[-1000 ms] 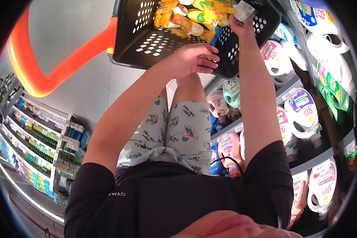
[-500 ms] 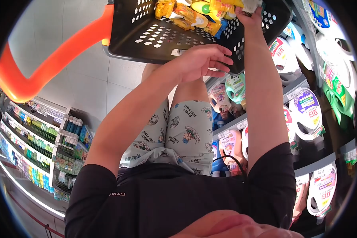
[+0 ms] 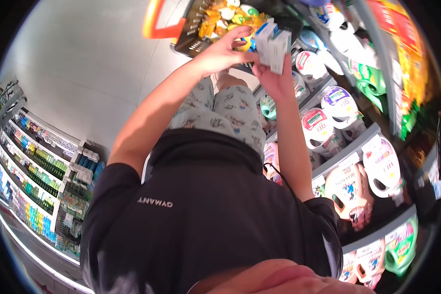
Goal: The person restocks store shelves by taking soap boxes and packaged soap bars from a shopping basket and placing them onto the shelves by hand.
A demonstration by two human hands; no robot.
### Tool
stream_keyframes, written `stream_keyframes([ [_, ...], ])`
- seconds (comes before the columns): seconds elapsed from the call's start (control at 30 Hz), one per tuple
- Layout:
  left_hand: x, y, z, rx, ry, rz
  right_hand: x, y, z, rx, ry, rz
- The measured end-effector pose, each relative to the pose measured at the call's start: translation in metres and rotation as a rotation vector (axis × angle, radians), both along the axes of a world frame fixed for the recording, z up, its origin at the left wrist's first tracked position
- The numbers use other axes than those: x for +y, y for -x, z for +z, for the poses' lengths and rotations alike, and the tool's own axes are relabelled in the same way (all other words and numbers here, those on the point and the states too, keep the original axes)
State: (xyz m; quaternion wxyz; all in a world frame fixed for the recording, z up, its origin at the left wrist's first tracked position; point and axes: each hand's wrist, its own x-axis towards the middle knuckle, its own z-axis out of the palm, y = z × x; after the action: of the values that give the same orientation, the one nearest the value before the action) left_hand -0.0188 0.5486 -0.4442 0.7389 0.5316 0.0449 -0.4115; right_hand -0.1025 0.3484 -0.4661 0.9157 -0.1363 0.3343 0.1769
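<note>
My right hand (image 3: 278, 81) grips a pair of small white boxes (image 3: 273, 49) from below, one showing a blue edge on top; their print is too blurred to read. Beside them on the left is my left hand (image 3: 225, 51), its fingers and thumb spread apart with nothing held. The left thumb tip is close to the boxes and right hand; I cannot tell whether it touches. Beyond both hands stands a black shopping basket (image 3: 186, 45) with an orange handle (image 3: 165, 30). Inside it lie several yellow packages (image 3: 210, 23) and white-capped items.
Shelves on my right carry several large detergent bottles (image 3: 339, 104), with orange-red bags (image 3: 402, 44) farther out. Across the grey tiled floor (image 3: 98, 63), a shelf unit (image 3: 39, 171) holds rows of small green and blue bottles.
My right hand has come out of the basket and nearer to me with the white boxes. My left hand has moved up beside them. The basket now appears farther away.
</note>
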Motion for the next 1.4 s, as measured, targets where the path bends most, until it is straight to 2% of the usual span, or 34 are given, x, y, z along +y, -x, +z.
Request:
stream_keyframes([
  [0.03, -0.003, -0.008, 0.036, -0.079, 0.048, 0.009, 0.005, 0.002, 0.036, -0.061, -0.011, 0.058],
  [0.07, -0.003, -0.012, 0.073, -0.066, 0.158, -0.059, 0.007, 0.006, 0.068, -0.079, 0.027, 0.133],
  [0.1, 0.002, -0.019, 0.106, -0.062, 0.121, -0.203, 0.012, 0.008, 0.097, -0.137, 0.065, 0.176],
  [0.2, 0.009, -0.025, 0.175, -0.263, 0.108, -0.150, 0.012, 0.001, 0.160, -0.267, 0.216, 0.240],
  [0.23, 0.012, -0.027, 0.196, -0.279, 0.235, -0.079, 0.008, -0.005, 0.175, -0.283, 0.238, 0.216],
  [0.33, 0.026, -0.038, 0.194, -0.013, 0.698, 0.075, -0.005, -0.010, 0.209, -0.301, 0.257, 0.097],
  [0.43, 0.043, -0.038, 0.241, 0.048, 0.754, 0.101, -0.026, -0.008, 0.224, -0.369, 0.142, -0.024],
  [0.57, 0.053, -0.040, 0.255, -0.090, 0.775, 0.072, -0.039, 0.001, 0.237, -0.490, 0.148, -0.060],
  [0.8, 0.047, -0.037, 0.277, -0.132, 0.804, 0.003, -0.058, 0.023, 0.230, -0.601, 0.222, -0.121],
  [0.87, 0.045, -0.034, 0.282, -0.119, 0.797, 0.007, -0.068, 0.030, 0.222, -0.646, 0.252, -0.128],
  [0.97, 0.044, -0.033, 0.276, -0.053, 0.902, 0.021, -0.063, 0.034, 0.250, -0.511, 0.364, -0.200],
  [1.07, 0.044, -0.030, 0.278, 0.061, 0.924, 0.082, -0.065, 0.034, 0.256, -0.516, 0.195, -0.236],
  [1.1, 0.041, -0.026, 0.281, 0.109, 0.912, 0.099, -0.078, 0.035, 0.250, -0.577, 0.153, -0.144],
  [1.17, 0.042, -0.017, 0.289, 0.204, 0.963, 0.166, -0.082, 0.043, 0.256, -0.555, 0.234, -0.153],
  [1.2, 0.044, -0.017, 0.291, 0.090, 1.048, 0.022, -0.080, 0.045, 0.270, -0.561, 0.271, -0.145],
  [1.23, 0.049, -0.013, 0.291, 0.107, 0.891, 0.206, -0.082, 0.049, 0.274, -0.549, 0.331, -0.182],
  [1.3, 0.060, -0.010, 0.294, 0.082, 0.841, 0.119, -0.084, 0.055, 0.279, -0.518, 0.441, -0.248],
  [1.4, 0.076, -0.012, 0.303, 0.007, 0.634, 0.206, -0.105, 0.066, 0.283, -0.506, 0.352, -0.330],
])
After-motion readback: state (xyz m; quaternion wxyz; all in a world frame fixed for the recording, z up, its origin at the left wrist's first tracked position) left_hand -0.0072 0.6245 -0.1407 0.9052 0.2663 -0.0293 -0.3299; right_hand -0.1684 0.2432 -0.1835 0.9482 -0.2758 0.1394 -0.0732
